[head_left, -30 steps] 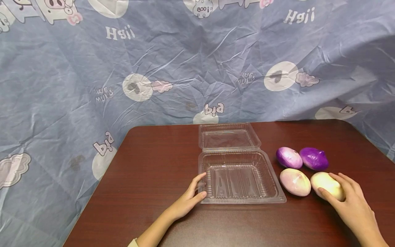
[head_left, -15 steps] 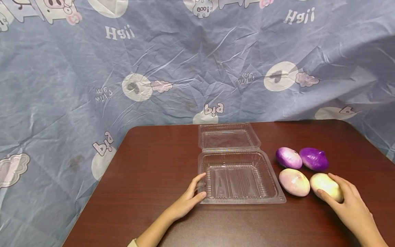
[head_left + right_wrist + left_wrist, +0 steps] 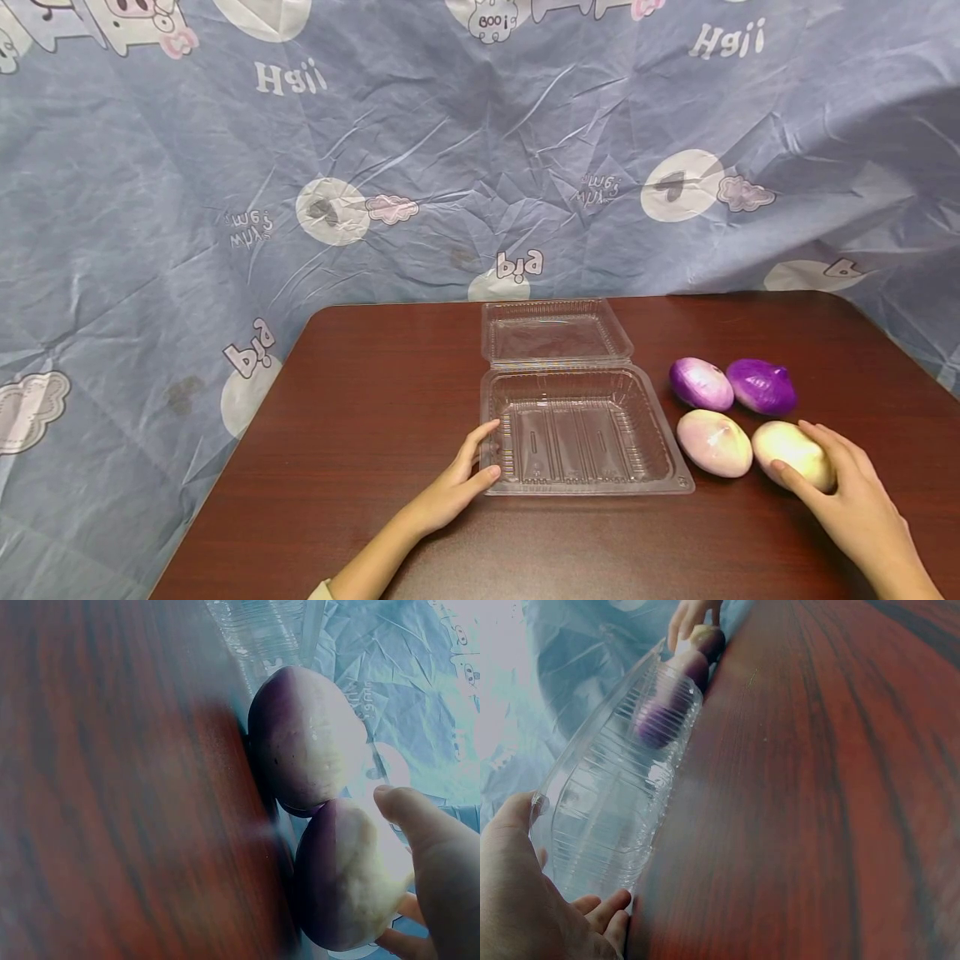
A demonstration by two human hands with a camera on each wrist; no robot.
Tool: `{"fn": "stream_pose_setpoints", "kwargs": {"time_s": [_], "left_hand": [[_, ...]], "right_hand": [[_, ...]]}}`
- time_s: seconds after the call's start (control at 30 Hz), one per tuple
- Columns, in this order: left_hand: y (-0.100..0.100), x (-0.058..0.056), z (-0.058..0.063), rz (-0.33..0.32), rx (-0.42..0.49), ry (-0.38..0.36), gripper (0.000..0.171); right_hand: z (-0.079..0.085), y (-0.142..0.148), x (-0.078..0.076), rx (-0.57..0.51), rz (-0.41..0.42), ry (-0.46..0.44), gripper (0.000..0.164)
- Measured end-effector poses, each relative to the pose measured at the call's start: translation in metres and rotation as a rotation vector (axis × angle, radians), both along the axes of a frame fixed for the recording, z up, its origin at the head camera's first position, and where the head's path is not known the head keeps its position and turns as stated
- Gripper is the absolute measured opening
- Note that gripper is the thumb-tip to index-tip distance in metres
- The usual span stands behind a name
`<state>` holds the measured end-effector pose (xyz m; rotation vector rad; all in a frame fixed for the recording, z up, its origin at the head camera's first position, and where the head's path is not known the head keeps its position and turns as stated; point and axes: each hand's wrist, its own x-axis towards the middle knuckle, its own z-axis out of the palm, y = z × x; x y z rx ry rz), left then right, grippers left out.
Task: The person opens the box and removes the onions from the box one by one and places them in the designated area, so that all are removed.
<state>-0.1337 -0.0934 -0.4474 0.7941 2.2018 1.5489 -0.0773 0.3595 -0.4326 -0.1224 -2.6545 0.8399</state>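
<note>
A clear plastic clamshell container lies open on the dark wooden table, its lid folded back. My left hand holds the container's near left corner, thumb and fingers on its rim. To the right lie several onions: two purple ones at the back, a pale pink one and a pale yellowish one in front. My right hand is curled round the yellowish onion, which rests on the table beside the pink onion.
A crinkled blue cloth with cartoon prints hangs behind the table and drapes down its left side. The table's left half holds nothing but bare wood.
</note>
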Motion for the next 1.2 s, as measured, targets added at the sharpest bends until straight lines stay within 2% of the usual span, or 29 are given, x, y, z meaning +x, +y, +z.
{"fn": "stream_pose_setpoints", "kwargs": {"time_s": [0.17,0.43,0.6,0.83,1.03,1.2], "left_hand": [[0.000,0.000,0.000,0.002,0.006,-0.003,0.059],[-0.001,0.001,0.000,0.002,0.010,-0.008,0.059],[-0.001,0.001,0.001,0.006,0.006,-0.011,0.059],[-0.001,0.000,0.000,0.006,0.005,-0.007,0.058],[-0.001,0.000,0.000,0.008,0.005,-0.001,0.059],[-0.001,0.001,0.000,0.004,0.003,-0.009,0.059]], "right_hand": [[0.001,0.000,0.001,0.021,-0.009,-0.007,0.065],[0.009,-0.001,-0.001,0.073,0.007,0.095,0.056],[0.020,-0.008,-0.001,0.078,0.012,0.109,0.053],[0.039,-0.023,-0.002,0.095,0.063,0.210,0.047],[0.053,-0.029,-0.013,0.136,0.098,0.213,0.049],[0.065,-0.029,-0.028,0.188,0.128,0.235,0.046]]}}
